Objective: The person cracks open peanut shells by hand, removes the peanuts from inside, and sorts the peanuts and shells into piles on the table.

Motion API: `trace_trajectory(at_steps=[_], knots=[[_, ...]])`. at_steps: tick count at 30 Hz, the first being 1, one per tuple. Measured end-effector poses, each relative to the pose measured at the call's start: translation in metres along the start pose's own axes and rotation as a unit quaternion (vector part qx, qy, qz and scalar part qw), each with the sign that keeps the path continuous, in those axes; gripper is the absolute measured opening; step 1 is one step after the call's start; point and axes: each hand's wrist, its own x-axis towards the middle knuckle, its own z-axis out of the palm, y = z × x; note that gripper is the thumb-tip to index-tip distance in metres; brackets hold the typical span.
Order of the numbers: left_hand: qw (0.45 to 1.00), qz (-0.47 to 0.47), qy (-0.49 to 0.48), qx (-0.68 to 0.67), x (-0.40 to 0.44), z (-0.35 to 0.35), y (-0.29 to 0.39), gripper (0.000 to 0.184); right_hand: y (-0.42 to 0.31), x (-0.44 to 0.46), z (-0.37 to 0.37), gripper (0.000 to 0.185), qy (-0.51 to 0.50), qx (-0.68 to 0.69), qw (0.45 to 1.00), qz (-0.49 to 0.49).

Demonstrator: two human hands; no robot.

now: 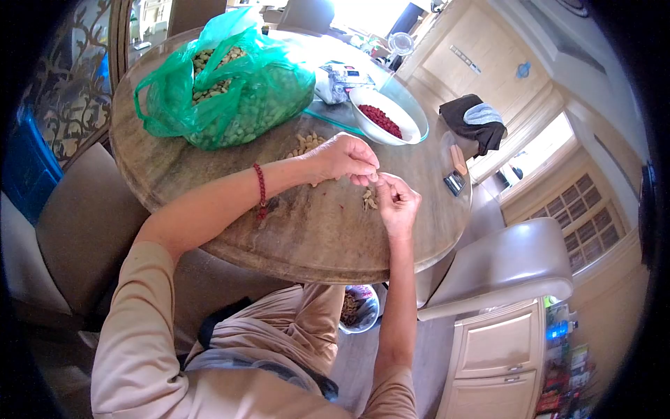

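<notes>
My left hand [342, 157], with a red beaded bracelet [261, 190] on its wrist, is closed in a pinch over the round table. Its fingertips meet those of my right hand [399, 204], also pinched, around a small peanut mostly hidden by the fingers. Behind my left hand lies a small pile of unshelled peanuts [306, 144]. Broken shells [369, 200] rest on the tabletop beside my right hand. Farther back, a white bowl [408, 133] holds shelled red peanuts [379, 121]. A green plastic bag [272, 105] full of unshelled peanuts stands at the back left.
The wooden table [300, 237] has a rounded front edge. Below it stands a small bin [377, 318] with shells inside. A black object [453, 184] lies near the right edge. Chairs flank the table, one a beige chair [502, 258] at right. A packet [345, 78] sits behind the bowl.
</notes>
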Motion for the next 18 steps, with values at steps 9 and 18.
trace_trajectory(at_steps=[9,18], knots=[[0.994,-0.066,0.026,-0.078,-0.003,0.0019,-0.0051,0.012,-0.0027,0.0005,0.0003,0.01,0.023,0.012,1.0,-0.016],[0.997,-0.044,0.043,-0.054,-0.0036,0.0045,-0.0043,0.016,-0.0005,-0.0009,-0.001,0.013,0.01,0.048,0.999,-0.012]])
